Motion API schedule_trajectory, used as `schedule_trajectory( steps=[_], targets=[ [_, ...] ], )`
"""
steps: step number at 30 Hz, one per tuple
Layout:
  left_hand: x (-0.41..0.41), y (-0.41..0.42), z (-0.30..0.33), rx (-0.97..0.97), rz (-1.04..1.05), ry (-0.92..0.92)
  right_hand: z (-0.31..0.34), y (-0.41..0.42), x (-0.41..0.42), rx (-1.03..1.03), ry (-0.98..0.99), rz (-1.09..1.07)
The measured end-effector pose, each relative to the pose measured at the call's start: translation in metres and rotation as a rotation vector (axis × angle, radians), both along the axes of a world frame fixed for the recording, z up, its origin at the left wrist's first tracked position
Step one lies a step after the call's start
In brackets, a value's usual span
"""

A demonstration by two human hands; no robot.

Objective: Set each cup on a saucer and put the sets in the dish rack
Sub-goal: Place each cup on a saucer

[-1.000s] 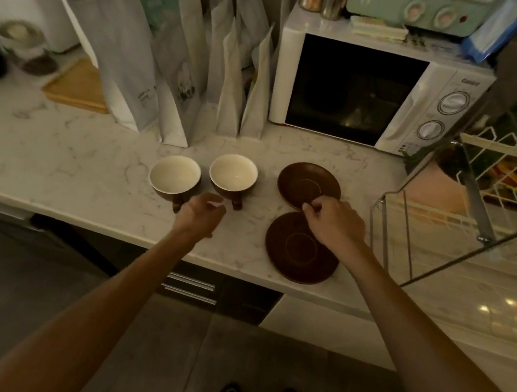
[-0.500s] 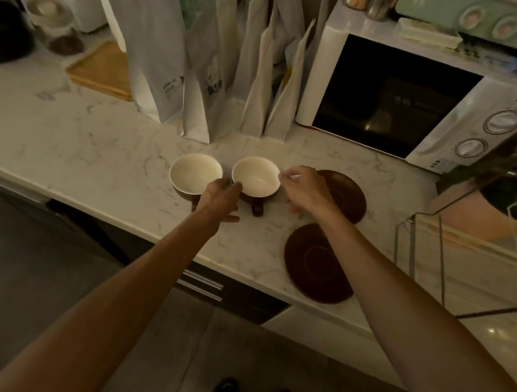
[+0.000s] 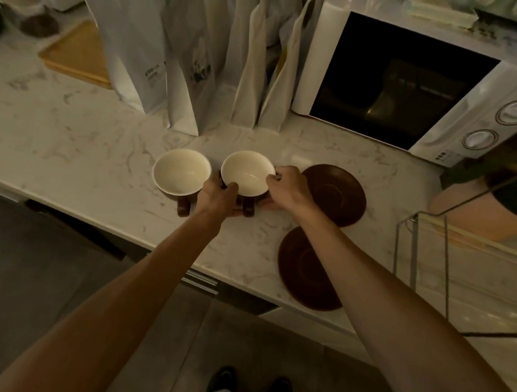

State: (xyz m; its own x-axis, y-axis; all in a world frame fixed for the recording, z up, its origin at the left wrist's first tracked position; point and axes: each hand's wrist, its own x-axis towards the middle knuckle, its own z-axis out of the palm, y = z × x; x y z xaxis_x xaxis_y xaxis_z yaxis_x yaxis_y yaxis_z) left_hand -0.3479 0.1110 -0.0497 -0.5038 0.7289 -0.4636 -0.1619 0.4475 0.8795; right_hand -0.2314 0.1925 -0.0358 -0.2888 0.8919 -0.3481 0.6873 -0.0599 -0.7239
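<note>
Left hand [image 3: 219, 195] and right hand [image 3: 286, 188] gripping one cup [image 3: 247, 173], second cup [image 3: 180, 171] beside, two saucers [image 3: 335, 193] near counter [image 3: 80, 145] front edge.

One head-worn wide-angle view looks steeply down over the countertop [image 3: 64, 150], close above both outstretched forearms, facing the microwave [image 3: 422, 85] at the back.

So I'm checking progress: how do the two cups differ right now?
The right cup is gripped by both hands, left hand and right hand; the left cup stands untouched. The right cup sits nearer the far saucer. Both are brown outside, cream inside, upright, empty.
</note>
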Motion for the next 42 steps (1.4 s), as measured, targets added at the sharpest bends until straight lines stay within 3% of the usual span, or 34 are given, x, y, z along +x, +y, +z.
schedule_trajectory(
  steps=[15,30,42],
  targets=[
    [0.03,0.017,0.024,0.057,-0.076,0.013,0.025,0.009,0.04,0.029,0.124,-0.097],
    [0.097,0.053,0.026,0.034,-0.331,0.03,0.028,0.009,0.121,0.078,0.032,-0.345],
    [0.111,0.066,0.027,0.023,-0.477,0.073,0.021,0.02,0.133,0.048,-0.012,-0.464]
  ],
)
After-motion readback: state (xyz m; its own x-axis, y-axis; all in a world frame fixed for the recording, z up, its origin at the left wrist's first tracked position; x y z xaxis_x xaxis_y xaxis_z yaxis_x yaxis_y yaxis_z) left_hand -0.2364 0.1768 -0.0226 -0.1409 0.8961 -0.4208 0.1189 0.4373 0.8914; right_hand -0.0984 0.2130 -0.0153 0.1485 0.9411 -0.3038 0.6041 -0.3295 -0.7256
